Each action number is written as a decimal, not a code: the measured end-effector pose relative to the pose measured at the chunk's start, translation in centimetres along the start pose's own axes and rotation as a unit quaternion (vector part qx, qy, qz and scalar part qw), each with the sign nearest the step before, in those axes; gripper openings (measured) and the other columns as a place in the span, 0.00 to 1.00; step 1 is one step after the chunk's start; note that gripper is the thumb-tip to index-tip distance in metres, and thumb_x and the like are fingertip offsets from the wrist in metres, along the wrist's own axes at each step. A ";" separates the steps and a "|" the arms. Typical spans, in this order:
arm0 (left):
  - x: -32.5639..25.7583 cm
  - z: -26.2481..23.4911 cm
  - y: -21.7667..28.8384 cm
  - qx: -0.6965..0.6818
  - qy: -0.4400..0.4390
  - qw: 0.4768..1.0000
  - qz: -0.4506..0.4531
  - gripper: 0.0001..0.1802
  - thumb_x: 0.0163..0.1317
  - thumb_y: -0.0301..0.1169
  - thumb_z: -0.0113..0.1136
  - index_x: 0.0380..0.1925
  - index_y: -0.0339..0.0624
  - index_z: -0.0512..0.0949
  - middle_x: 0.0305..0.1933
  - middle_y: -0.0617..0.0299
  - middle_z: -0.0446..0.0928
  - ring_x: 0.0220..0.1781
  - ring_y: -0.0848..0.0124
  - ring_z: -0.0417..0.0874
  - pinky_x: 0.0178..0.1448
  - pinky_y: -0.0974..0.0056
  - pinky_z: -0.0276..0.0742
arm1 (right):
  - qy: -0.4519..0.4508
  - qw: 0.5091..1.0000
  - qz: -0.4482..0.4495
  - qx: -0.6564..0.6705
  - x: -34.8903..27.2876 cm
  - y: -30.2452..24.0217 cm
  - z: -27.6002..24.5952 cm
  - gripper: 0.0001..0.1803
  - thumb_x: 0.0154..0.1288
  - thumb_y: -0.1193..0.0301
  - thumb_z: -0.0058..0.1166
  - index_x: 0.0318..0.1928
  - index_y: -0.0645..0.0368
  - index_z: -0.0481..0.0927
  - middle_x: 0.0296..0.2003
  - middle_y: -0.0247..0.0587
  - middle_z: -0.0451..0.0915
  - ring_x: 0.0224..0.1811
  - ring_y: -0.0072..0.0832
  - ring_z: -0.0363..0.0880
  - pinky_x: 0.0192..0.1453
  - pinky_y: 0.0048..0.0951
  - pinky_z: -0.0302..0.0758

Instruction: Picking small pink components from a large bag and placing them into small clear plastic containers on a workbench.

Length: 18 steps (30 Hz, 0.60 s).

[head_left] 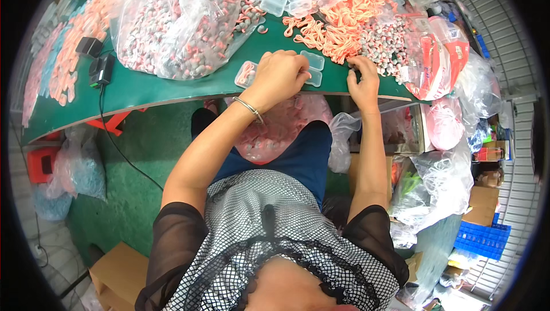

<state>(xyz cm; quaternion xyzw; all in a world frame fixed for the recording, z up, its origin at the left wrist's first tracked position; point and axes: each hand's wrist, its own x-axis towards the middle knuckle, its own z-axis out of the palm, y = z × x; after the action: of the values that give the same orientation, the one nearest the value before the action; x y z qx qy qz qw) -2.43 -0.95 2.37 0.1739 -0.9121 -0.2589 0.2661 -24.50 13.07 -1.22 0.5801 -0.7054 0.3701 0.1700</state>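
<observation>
My left hand (281,76), with a bangle at its wrist, is closed in a pinch over the near edge of the green table. What its fingers hold, if anything, is hidden. Beside those fingertips lies an open clear plastic box (313,60). Left of the hand, partly covered by it, a clear box (245,72) contains a coiled pink-orange cord. My right hand (364,81) is at the near side of a heap of small pink, grey and white pieces (385,47), thumb and forefinger apart. Orange cords (338,21) are piled just beyond it.
A big clear bag (172,36) of curved pink-grey pieces covers the table's left-centre. Black adapters (101,70) trail a cable off the edge. Bundled cords (67,64) line the far left. Empty clear boxes (274,2) sit at the back; red-white bags (435,61) stand right.
</observation>
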 end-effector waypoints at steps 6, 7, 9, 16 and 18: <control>0.2 0.3 0.1 0.046 -0.004 0.999 -0.005 0.06 0.56 0.35 0.67 0.29 0.47 0.82 0.32 0.62 0.80 0.41 0.60 0.80 0.44 0.55 0.68 | 0.082 0.984 0.080 0.133 -0.2 -0.3 -1.1 0.18 0.53 0.85 0.48 0.44 0.61 0.81 0.44 0.45 0.78 0.47 0.39 0.78 0.54 0.35 0.74; 0.2 0.4 0.0 0.045 -0.005 0.999 -0.005 0.06 0.56 0.35 0.67 0.29 0.47 0.82 0.32 0.62 0.80 0.41 0.60 0.80 0.44 0.55 0.68 | 0.118 0.991 0.029 0.054 -0.3 0.4 -1.0 0.16 0.54 0.84 0.51 0.43 0.62 0.81 0.43 0.46 0.79 0.46 0.41 0.78 0.53 0.35 0.75; 0.2 0.7 -0.2 0.039 0.015 0.999 0.004 0.06 0.54 0.36 0.67 0.26 0.48 0.83 0.30 0.62 0.78 0.41 0.60 0.79 0.43 0.53 0.66 | 0.109 0.992 0.043 0.036 -1.2 1.2 -1.2 0.15 0.54 0.83 0.52 0.43 0.61 0.81 0.42 0.46 0.79 0.45 0.41 0.78 0.53 0.35 0.74; 0.2 0.7 -0.9 0.041 0.007 0.999 -0.002 0.06 0.53 0.36 0.68 0.25 0.49 0.83 0.31 0.62 0.78 0.41 0.60 0.79 0.43 0.53 0.66 | 0.064 0.994 0.087 -0.021 -2.8 0.7 -2.8 0.14 0.54 0.78 0.56 0.43 0.57 0.83 0.39 0.42 0.81 0.46 0.40 0.77 0.51 0.39 0.72; 0.3 0.5 -0.9 0.042 -0.003 0.999 -0.004 0.06 0.53 0.37 0.68 0.25 0.49 0.83 0.32 0.62 0.78 0.42 0.60 0.79 0.44 0.52 0.66 | 0.052 0.994 0.067 -0.075 -2.6 0.1 -2.6 0.13 0.55 0.72 0.60 0.43 0.53 0.84 0.38 0.36 0.80 0.46 0.36 0.77 0.52 0.40 0.68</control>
<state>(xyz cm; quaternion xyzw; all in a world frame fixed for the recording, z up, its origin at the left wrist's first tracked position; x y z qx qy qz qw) -2.78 -1.61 1.59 0.1879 -0.9222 -0.2216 0.2550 -24.40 16.75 -1.27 0.4967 -0.7589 0.3564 0.2245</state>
